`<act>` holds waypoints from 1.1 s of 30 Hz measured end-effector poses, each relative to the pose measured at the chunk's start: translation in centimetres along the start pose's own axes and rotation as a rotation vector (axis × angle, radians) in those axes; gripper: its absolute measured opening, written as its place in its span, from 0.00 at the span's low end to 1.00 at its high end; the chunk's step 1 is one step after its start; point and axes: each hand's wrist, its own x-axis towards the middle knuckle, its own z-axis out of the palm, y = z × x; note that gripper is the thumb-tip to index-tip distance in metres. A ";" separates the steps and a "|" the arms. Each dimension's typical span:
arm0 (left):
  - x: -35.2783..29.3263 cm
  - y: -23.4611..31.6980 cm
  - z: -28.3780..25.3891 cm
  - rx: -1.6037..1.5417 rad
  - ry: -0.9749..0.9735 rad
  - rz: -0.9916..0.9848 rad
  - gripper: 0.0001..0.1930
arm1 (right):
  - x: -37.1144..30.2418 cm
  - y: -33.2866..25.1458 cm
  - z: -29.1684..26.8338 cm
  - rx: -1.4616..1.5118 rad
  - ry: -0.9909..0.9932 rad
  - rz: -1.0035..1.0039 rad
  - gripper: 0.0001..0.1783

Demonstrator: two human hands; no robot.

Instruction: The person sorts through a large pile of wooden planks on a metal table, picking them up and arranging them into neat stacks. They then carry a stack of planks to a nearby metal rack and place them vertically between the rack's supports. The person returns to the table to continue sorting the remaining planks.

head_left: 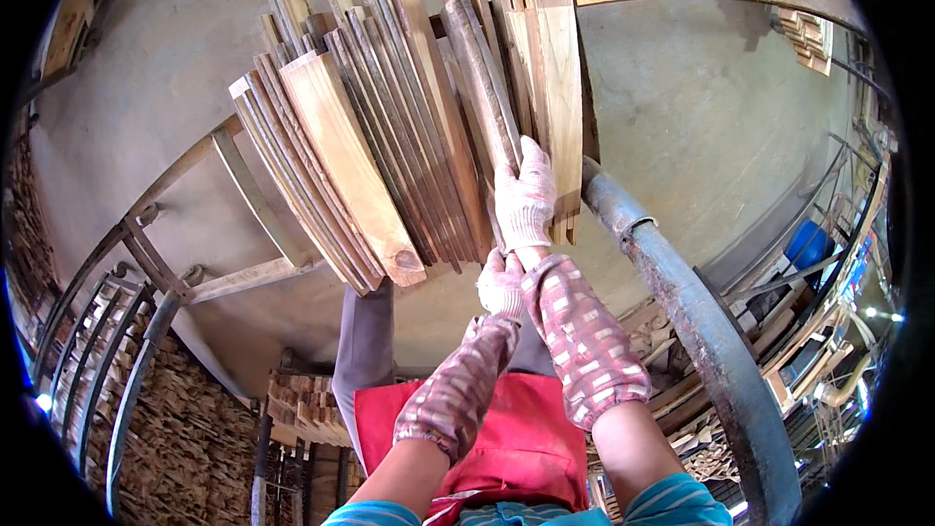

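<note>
My right hand (526,193), in a pale knitted glove, is closed round a narrow wooden board (479,83) with dark, rough edges. Just below it, my left hand (501,284), gloved the same way, is closed at the near end of that board; its fingertips are partly hidden. To the left of the board, a row of wooden planks (355,151) stands on edge, packed side by side. A wider pale plank (555,78) with several others lies close to the right of my right hand.
A metal frame (243,185) holds the planks, with a thick grey pipe (682,321) curving along the right. Heaps of wood pieces (185,429) fill the lower left. Farther right are stacked timber and a blue object (808,244). A red apron (497,438) covers my lap.
</note>
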 end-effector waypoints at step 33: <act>13.7 21.0 -24.1 0.618 0.498 0.551 0.41 | -17.8 2.4 -20.9 -0.243 -0.561 -0.159 0.34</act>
